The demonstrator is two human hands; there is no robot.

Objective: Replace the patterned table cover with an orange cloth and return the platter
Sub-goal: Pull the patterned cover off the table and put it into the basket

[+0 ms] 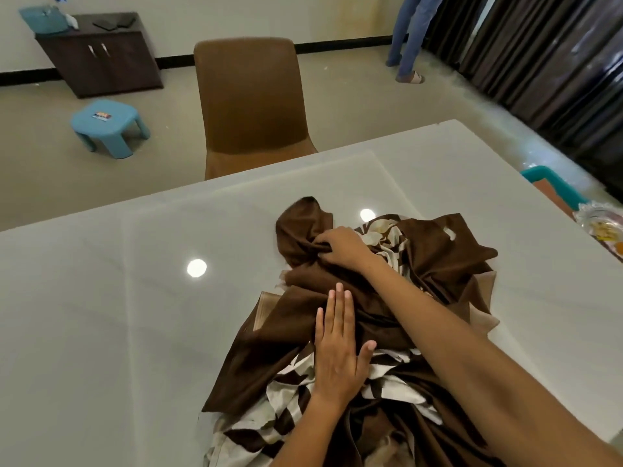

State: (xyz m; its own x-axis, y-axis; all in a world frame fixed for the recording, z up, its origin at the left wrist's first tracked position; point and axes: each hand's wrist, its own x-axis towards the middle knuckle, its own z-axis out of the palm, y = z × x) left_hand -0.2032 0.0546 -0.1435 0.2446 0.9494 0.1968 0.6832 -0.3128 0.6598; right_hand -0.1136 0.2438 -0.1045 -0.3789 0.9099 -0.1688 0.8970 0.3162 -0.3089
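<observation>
Your left hand (337, 348) presses flat on the bunched brown-and-cream patterned table cover (421, 264). Your right hand (340, 246) grips a fold at 12 o'clock. The blue plastic stool's (108, 128) label is unreadable.

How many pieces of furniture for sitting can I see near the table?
2. A brown chair stands at the far edge of the table, pushed close to it. A small blue stool stands on the floor farther left, near the dark cabinet. Others may be out of view.
</observation>
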